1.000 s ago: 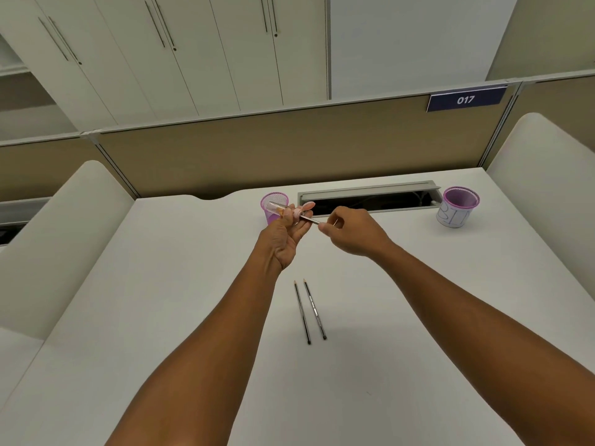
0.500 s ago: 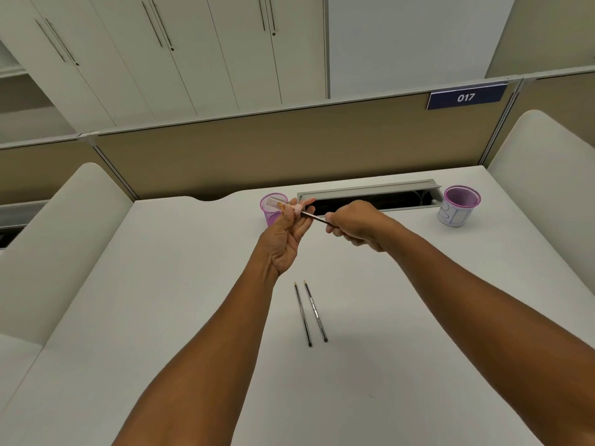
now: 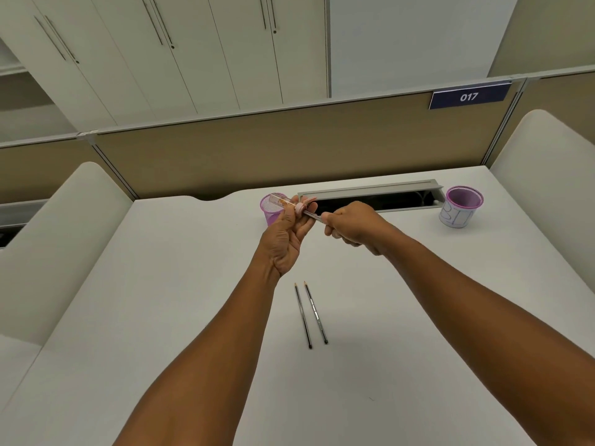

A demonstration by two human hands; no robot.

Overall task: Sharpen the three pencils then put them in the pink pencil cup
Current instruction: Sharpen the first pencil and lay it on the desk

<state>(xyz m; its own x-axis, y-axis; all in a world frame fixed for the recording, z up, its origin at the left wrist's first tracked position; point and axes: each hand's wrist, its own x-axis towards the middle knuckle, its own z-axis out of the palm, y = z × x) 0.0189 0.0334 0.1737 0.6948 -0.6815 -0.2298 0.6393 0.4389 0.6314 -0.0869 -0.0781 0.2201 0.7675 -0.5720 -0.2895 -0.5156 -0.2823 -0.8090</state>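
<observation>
My left hand (image 3: 286, 235) holds a clear tube-shaped sharpener (image 3: 283, 202) with a pink collar, raised above the white desk. A dark pencil (image 3: 315, 216) is stuck into the sharpener, and my right hand (image 3: 352, 225) grips its other end, fingers curled over it. Two more dark pencils (image 3: 310, 313) lie side by side on the desk below my hands, their tips pointing away from me. A pink mesh pencil cup (image 3: 272, 210) stands just behind my left hand, partly hidden by it.
A second pink-rimmed cup with a white paper label (image 3: 460, 211) stands at the back right. An open grey cable tray (image 3: 370, 193) runs along the back of the desk (image 3: 180, 300). Beige partition panels wall in the desk behind and at both sides.
My right hand has rolled over on the pencil, turning it in the sharpener and moving slightly closer to my left hand. The two pencils on the desk have not moved.
</observation>
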